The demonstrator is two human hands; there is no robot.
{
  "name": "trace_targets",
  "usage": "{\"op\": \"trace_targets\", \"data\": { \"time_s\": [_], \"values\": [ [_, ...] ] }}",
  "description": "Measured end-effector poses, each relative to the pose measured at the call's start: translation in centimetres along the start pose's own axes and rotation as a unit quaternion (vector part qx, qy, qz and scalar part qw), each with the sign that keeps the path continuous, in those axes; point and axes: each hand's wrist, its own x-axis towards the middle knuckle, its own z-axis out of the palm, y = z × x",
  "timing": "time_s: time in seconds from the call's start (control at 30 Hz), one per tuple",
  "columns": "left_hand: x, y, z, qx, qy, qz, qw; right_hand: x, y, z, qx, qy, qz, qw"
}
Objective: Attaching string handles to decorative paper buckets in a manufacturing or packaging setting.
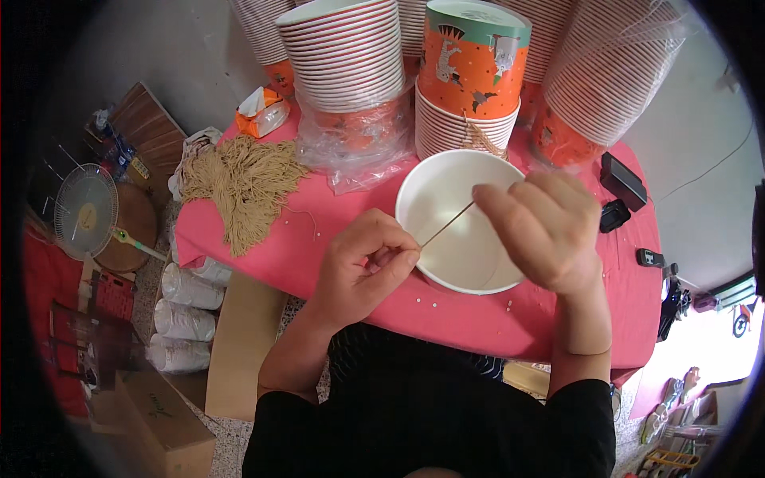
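A thin brown cord (pixel 448 224) runs taut between my two hands, slanting up to the right. My left hand (pixel 368 267) pinches its lower end between thumb and forefinger, beside the left rim of a white paper bucket (pixel 434 187). My right hand (pixel 546 227), a little blurred, closes on the upper end above the bucket's right side. The bucket stands upright with its open mouth toward me, and I see only pale inner wall and bottom in it. A heap of beige cords (pixel 243 187) lies at the table's left side.
Tall stacks of white-rimmed paper buckets (pixel 343 60) line the back of the pink-covered table (pixel 343 203). One orange and green bucket (pixel 474 64) sits upside down on a stack. Black devices (pixel 623 182) lie at the right edge. Cardboard boxes (pixel 163 422) stand on the floor at left.
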Motion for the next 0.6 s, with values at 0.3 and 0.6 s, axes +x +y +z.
{"op": "trace_targets", "data": {
  "time_s": [0.3, 0.6],
  "values": [
    [-0.1, -0.9, -0.5, 0.106, -0.003, 0.033, 0.994, -0.4, 1.7, -0.6, -0.015, -0.006, 0.093, 0.996],
    [-1.6, 2.5, 1.9, 0.277, -0.113, 0.118, 0.947, -0.7, 2.5, -0.5, 0.067, 0.059, 0.133, 0.987]
  ]
}}
